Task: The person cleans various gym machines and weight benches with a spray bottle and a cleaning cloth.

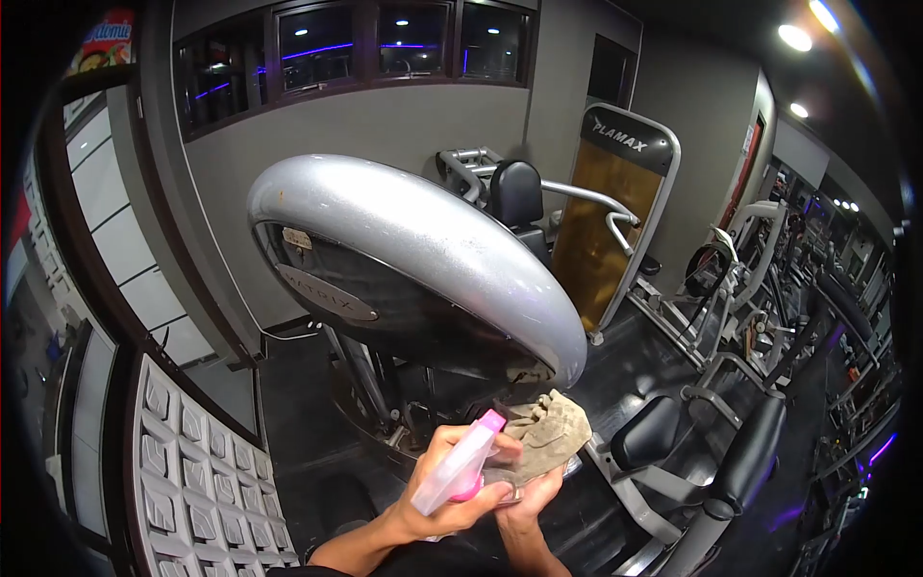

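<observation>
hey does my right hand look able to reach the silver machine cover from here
Probably yes: your right hand holds the cloth just below the lower end of the silver cover, with nothing visible between cloth and cover, though depth is uncertain.

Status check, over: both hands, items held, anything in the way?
Left hand gripping spray bottle. Right hand supporting tan cloth, fingers partly hidden. MATRIX machine close ahead, possible obstruction.

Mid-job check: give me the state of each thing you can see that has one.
Spray bottle: gripped in the left hand; fill level unclear.
Cloth: crumpled, held in the right hand.
Silver machine cover: scuffed, marked.
Sticker: worn.
Ceiling light: lit.
Windows: dark; open or shut unclear.
</observation>
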A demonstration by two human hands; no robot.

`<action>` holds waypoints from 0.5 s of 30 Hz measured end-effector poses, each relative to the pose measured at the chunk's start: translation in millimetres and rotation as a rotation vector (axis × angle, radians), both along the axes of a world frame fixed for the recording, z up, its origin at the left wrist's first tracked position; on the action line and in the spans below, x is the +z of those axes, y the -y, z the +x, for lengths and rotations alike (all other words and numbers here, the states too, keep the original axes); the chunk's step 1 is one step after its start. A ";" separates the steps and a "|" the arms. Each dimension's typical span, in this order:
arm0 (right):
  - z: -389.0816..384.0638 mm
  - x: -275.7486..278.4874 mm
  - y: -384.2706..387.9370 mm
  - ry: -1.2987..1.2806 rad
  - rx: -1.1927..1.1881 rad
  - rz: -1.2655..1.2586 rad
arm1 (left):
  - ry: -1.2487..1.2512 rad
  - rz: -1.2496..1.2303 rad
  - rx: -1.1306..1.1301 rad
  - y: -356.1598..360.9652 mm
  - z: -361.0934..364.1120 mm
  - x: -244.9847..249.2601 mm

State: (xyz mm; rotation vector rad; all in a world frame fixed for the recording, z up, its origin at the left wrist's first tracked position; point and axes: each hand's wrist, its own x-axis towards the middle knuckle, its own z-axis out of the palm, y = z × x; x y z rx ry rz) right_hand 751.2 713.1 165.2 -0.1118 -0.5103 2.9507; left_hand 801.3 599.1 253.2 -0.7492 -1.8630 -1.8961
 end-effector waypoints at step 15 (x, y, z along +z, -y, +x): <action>-51.7 81.1 -40.1 -0.774 -0.640 1.095 | 0.082 0.261 0.259 36.5 -41.8 0.1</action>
